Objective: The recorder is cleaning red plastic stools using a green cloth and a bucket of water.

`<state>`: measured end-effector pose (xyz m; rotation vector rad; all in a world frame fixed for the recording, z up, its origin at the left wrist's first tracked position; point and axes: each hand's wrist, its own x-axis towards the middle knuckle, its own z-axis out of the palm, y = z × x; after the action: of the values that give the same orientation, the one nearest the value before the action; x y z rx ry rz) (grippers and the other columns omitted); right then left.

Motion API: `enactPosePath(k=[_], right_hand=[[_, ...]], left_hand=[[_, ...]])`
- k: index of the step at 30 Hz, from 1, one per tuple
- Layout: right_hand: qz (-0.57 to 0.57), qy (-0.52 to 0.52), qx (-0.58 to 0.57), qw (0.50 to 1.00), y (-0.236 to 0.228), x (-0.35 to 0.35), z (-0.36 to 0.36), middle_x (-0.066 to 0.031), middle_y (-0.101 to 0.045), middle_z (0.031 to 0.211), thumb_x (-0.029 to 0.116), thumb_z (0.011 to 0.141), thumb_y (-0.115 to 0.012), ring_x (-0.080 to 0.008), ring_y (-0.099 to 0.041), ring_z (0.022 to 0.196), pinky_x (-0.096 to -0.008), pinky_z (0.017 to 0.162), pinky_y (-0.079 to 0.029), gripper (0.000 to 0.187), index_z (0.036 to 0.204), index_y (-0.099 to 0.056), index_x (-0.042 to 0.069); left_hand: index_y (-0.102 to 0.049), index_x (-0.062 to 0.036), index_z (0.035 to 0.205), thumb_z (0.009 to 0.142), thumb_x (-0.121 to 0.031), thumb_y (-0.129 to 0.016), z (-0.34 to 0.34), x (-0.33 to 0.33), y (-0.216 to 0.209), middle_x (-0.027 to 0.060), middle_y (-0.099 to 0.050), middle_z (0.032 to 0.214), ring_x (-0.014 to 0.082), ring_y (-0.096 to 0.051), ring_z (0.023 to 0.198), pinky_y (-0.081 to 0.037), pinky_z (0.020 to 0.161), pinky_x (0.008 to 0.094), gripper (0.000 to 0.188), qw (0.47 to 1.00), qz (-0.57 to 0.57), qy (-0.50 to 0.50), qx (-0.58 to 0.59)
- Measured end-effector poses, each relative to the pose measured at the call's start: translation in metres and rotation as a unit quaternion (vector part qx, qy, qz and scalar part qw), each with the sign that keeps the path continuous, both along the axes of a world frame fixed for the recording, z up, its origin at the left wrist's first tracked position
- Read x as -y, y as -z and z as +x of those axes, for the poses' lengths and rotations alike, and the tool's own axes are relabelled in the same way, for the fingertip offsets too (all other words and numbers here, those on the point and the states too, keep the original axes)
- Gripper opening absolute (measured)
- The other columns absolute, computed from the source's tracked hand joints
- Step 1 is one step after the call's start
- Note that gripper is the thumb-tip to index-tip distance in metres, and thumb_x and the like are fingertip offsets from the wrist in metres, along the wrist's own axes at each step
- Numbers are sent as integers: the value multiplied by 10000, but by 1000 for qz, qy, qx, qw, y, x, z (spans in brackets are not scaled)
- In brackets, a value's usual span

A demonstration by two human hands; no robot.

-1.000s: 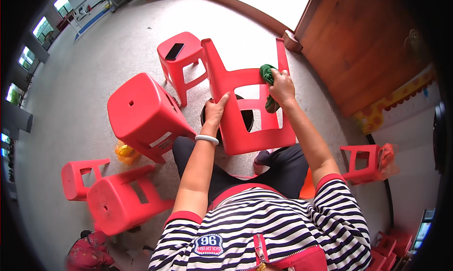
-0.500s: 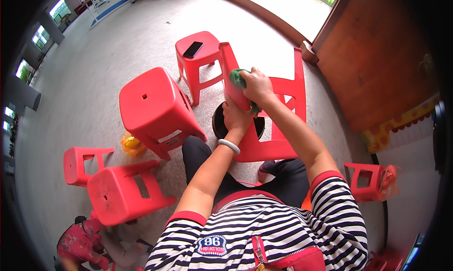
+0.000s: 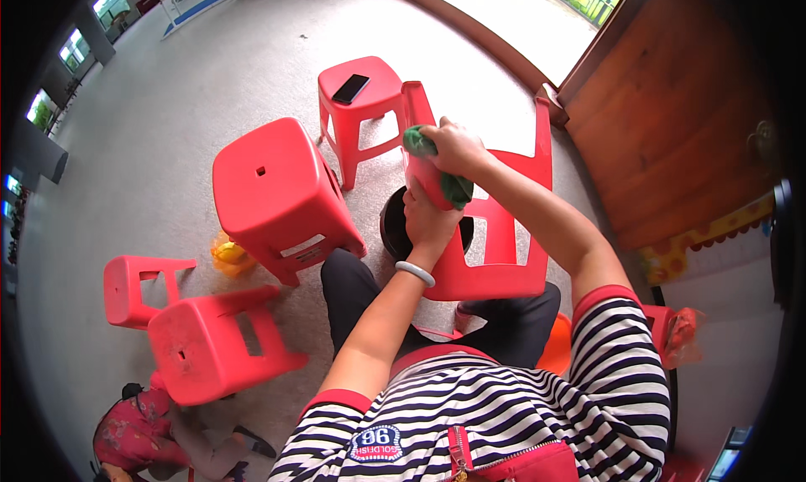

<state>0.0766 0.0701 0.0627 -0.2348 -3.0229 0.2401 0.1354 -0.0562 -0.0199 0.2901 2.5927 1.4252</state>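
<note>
A red plastic stool (image 3: 495,238) lies upturned across my lap, its legs pointing away from me. My left hand (image 3: 426,217) grips the stool's near left leg from below; a pale bangle sits on that wrist. My right hand (image 3: 453,146) presses a green cloth (image 3: 453,188) against the same leg near its top. A dark round basin (image 3: 395,226) shows on the floor under the stool, mostly hidden by it and my hand.
An upright red stool (image 3: 277,196) stands to my left, another (image 3: 361,104) farther off carries a black phone (image 3: 350,88). Two more red stools (image 3: 218,339) (image 3: 134,289) lie tipped at lower left. A yellow bag (image 3: 228,255) sits on the floor. Wooden door (image 3: 672,121) at right.
My right hand with the green cloth has moved from the stool's right leg across to its left leg. My left hand has shifted up that same leg. My head has leaned closer.
</note>
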Motion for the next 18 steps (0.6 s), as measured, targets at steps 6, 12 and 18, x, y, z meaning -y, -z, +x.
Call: enactPosePath(k=[6, 12, 18], right_hand=[[-53, 39, -2, 998, -7, -16, -27, -156, -625, 1172, 239, 840, -674, -361, -646, 1085, -471, 908, -538, 451, 1290, -647, 251], [-64, 120, -28, 990, 2, -49, -65, -153, -611, 1220, 275, 839, -691, -349, -626, 1146, -479, 950, -528, 395, 1233, -665, 258], [-66, -17, 57, 996, -2, -32, 16, -169, -629, 1152, 254, 821, -709, -375, -645, 1082, -469, 924, -536, 494, 1311, -652, 280]], left_hand=[[-245, -38, 1491, 658, -302, -818, 2, -8, -5, 288, -460, 1357, 475, -559, 1166, -542, 927, 512, 1045, 1000, -21, -11, -12], [-233, -44, 1500, 648, -305, -819, 8, -27, 2, 279, -494, 1294, 465, -581, 1139, -527, 939, 519, 1067, 999, -21, 0, -26], [-220, -72, 1514, 645, -308, -826, 4, -14, 3, 271, -483, 1316, 455, -581, 1147, -541, 920, 501, 1085, 999, -27, -9, -30]])
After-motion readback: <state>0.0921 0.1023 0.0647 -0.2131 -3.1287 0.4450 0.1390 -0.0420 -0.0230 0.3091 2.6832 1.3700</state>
